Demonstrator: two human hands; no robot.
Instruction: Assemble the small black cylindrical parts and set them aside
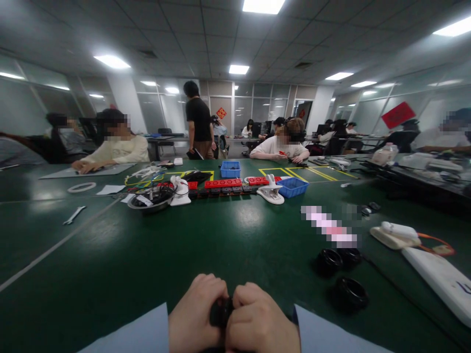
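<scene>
A Steady Two-Sided Grip, and Little to Read

From the head view, we see our left hand [196, 314] and right hand [259, 321] meeting at the bottom centre of the frame, fingers curled around a black piece [220, 312] between them. The fingertips are mostly hidden, so we cannot tell how each one presses. We judge it best to hold both wrists level, pinch evenly from the two sides and work low over the green table [206, 240], where a slip costs little. Turning the knuckles aside would probably give us a clearer look. Black rings [349, 293] lie apart from our hands at the lower right.

As for writing, a white slab [437, 274] at the right edge bears a dark mark [464, 288] we cannot read. The packet [329, 226] at centre right is blurred out, and the red sheet [398, 115] at upper right shows nothing legible.
</scene>
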